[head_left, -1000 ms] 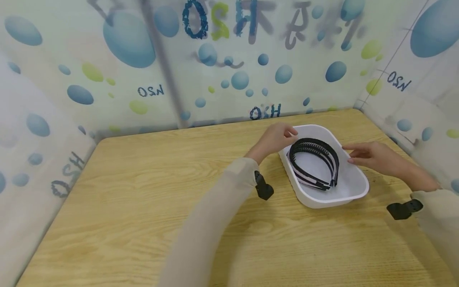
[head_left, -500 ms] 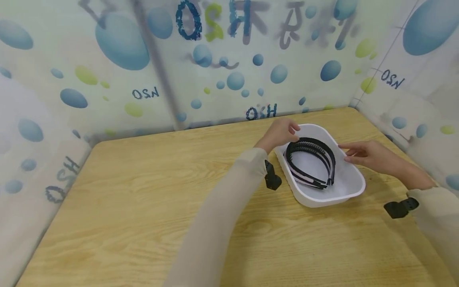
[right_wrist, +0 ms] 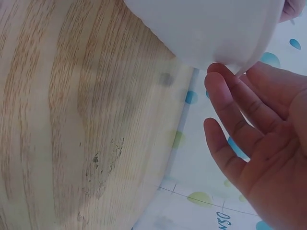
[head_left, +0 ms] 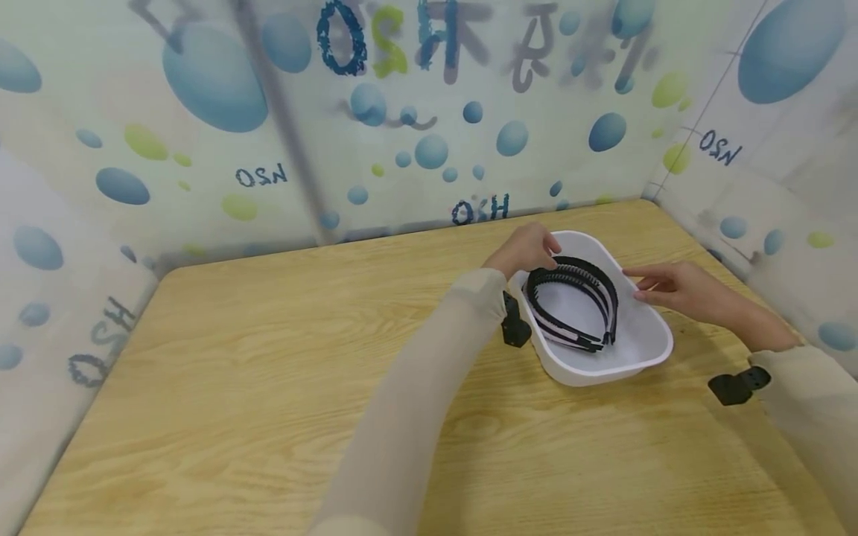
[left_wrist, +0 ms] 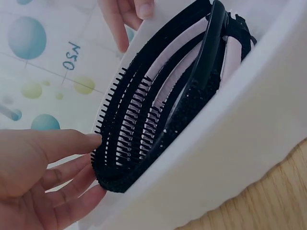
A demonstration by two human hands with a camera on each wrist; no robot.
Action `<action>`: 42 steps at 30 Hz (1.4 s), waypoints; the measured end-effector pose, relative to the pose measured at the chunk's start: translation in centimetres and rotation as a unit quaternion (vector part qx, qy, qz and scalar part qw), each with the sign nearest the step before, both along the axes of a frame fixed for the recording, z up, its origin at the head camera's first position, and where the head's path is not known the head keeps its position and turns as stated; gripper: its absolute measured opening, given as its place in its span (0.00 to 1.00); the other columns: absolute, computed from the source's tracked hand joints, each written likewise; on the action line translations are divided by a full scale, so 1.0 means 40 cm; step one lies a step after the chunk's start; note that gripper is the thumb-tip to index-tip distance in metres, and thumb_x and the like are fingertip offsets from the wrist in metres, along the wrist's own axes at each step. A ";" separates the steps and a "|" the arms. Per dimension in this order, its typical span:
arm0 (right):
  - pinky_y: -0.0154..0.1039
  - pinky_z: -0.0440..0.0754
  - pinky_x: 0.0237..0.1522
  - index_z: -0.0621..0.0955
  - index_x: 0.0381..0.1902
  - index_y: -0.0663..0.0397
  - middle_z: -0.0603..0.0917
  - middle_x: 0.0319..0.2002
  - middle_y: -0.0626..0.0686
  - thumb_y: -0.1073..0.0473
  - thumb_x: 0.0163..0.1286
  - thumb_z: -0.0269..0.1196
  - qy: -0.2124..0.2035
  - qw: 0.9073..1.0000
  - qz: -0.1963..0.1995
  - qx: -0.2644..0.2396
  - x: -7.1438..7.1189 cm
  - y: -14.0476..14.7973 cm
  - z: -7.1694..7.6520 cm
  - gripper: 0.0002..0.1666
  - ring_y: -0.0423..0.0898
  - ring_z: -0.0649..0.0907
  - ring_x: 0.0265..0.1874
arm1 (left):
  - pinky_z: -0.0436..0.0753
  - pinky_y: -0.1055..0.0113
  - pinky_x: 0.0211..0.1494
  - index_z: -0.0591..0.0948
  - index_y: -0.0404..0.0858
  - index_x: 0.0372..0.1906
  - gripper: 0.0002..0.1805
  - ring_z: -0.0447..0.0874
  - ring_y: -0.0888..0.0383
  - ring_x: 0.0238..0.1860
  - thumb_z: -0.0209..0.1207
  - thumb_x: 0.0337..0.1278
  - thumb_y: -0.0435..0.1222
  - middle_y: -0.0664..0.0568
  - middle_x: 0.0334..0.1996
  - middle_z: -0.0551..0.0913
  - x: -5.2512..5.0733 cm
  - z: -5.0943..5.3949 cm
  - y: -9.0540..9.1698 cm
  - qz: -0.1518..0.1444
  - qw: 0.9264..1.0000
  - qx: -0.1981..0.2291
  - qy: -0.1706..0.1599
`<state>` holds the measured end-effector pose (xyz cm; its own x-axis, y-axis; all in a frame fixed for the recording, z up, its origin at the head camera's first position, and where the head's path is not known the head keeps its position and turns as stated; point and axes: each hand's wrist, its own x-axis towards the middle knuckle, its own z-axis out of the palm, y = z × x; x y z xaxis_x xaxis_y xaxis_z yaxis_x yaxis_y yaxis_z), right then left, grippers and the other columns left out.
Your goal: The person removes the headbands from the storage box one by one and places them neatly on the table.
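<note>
Several black and pale toothed headbands [head_left: 582, 266] [left_wrist: 129, 129] lie nested together in a white plastic basin [head_left: 643, 350] [left_wrist: 230, 129]. My left hand [head_left: 526, 248] [left_wrist: 48, 177] reaches over the basin's far left side and pinches the rounded end of the headbands, thumb on the toothed edge and fingers at the opposite side. On the right, my right hand [head_left: 693, 294] [right_wrist: 268, 139] pinches the basin's rim, its fingertips against the outer wall [right_wrist: 206, 33] and the thumb partly hidden behind the rim.
The basin stands on a wooden table [head_left: 268, 387], near its far right corner. Behind and beside the table hangs a pale sheet [head_left: 429, 193] printed with blue and green spots. A black wrist device [head_left: 515, 320] sits at each cuff.
My left hand has moved a little over the rim and down onto the headbands. The right hand stays at the basin's rim. The head view has shifted slightly.
</note>
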<state>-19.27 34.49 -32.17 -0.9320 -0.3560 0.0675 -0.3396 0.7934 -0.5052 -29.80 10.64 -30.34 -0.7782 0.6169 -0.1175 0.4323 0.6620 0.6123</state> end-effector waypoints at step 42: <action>0.32 0.79 0.29 0.73 0.55 0.73 0.83 0.35 0.62 0.68 0.62 0.61 -0.002 1.000 -0.006 -0.001 -0.001 -0.001 -0.005 0.23 0.47 0.83 0.31 | 0.75 0.75 0.45 0.80 0.35 0.50 0.16 0.76 0.57 0.48 0.56 0.55 0.26 0.47 0.47 0.80 0.013 0.076 -0.032 -0.033 0.998 0.028 0.041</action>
<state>-19.33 34.45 -32.35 -0.9363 -0.3452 0.0648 -0.3287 0.7963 -0.5077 -29.28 9.36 -27.28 -0.7418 0.6704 -0.0193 0.5234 0.5966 0.6084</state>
